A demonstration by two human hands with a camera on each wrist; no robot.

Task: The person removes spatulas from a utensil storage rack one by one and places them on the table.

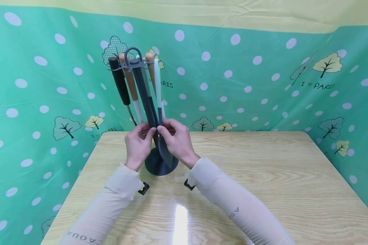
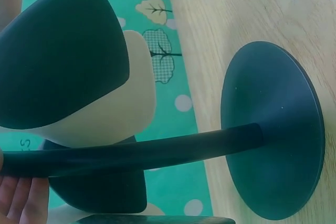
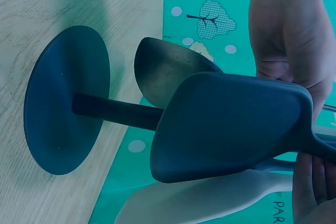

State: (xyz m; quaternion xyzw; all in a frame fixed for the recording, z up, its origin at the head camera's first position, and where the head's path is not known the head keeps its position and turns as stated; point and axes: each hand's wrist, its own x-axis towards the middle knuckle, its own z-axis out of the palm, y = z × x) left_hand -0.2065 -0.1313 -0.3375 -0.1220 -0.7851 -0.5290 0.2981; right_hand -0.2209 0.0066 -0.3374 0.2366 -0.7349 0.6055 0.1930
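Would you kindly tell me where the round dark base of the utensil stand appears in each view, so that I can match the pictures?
Head: the round base is left of centre, in the lower half, partly covered by a dark spatula.
Left wrist: the round base is at the right.
Right wrist: the round base is at the left.
Shared landmark: the green dotted cloth.

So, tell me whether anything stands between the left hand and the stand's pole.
Nothing visible does: the left hand holds the stand's pole directly, and the black handle hangs higher up, to the pole's left.
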